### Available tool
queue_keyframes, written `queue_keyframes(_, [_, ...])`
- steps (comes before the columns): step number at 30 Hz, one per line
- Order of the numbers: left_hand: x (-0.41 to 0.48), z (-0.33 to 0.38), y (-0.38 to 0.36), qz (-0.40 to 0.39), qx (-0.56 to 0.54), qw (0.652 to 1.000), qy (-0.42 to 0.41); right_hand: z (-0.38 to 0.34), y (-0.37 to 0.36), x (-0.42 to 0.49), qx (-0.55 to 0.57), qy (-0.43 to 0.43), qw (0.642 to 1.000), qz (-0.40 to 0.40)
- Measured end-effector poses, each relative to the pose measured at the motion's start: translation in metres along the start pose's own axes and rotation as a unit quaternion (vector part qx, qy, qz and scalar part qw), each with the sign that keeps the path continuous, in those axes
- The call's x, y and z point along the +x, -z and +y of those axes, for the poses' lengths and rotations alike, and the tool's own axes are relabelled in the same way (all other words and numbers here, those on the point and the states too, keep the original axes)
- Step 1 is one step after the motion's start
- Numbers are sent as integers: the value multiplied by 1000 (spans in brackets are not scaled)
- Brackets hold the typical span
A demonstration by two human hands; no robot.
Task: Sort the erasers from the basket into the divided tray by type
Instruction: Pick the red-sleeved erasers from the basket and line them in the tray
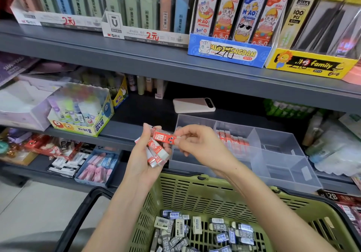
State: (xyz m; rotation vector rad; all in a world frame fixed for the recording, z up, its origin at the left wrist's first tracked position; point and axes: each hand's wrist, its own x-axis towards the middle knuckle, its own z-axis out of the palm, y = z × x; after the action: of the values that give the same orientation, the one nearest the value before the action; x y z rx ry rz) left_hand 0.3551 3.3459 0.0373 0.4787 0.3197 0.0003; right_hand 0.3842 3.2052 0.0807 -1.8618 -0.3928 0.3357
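Now the right hand (197, 144) pinches one red eraser (163, 137) by its end, grip tight, near the front left corner of the divided tray (281, 146); the left hand (141, 162) curls its grip round a bunch (157, 155) more, above the far rim of the basket (195, 191). Light, firm, slick-sleeved blocks, I'd judge: pinch the sides.
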Motion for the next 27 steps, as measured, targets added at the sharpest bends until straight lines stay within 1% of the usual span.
queue_keyframes(2, [0, 0, 0, 9, -8, 1000, 5, 2, 2, -1, 19, -8, 1000, 8])
queue_keyframes(4, [1, 0, 1, 27, -19, 999, 0, 3, 11, 3, 90, -18, 995, 29])
queue_keyframes(6, [2, 1, 3, 48, -29, 998, -11, 4, 29, 12, 149, -22, 985, 87])
queue_keyframes(8, [3, 4, 5, 56, -36, 998, -18, 8, 47, 24, 103, -20, 982, 156])
queue_keyframes(10, [3, 5, 7, 58, -40, 997, -22, 12, 55, 36, 19, -26, 981, 192])
queue_keyframes(12, [4, 5, 7, 60, -40, 997, -22, 13, 55, 48, -29, -60, 981, 183])
queue_keyframes(17, [4, 4, 8, 63, -23, 998, -21, 17, 43, 73, -110, -140, 981, 80])
queue_keyframes(20, [3, 3, 7, 59, -14, 998, -18, 22, 35, 82, -151, -172, 972, 58])
queue_keyframes(22, [3, 3, 7, 55, -9, 998, -17, 29, 30, 84, -187, -157, 968, 51])
queue_keyframes(25, [3, 3, 6, 53, -3, 999, -12, 34, 24, 82, -293, -96, 950, 57])
queue_keyframes(27, [4, 3, 7, 53, 6, 999, -10, 35, 24, 83, -318, -92, 942, 53])
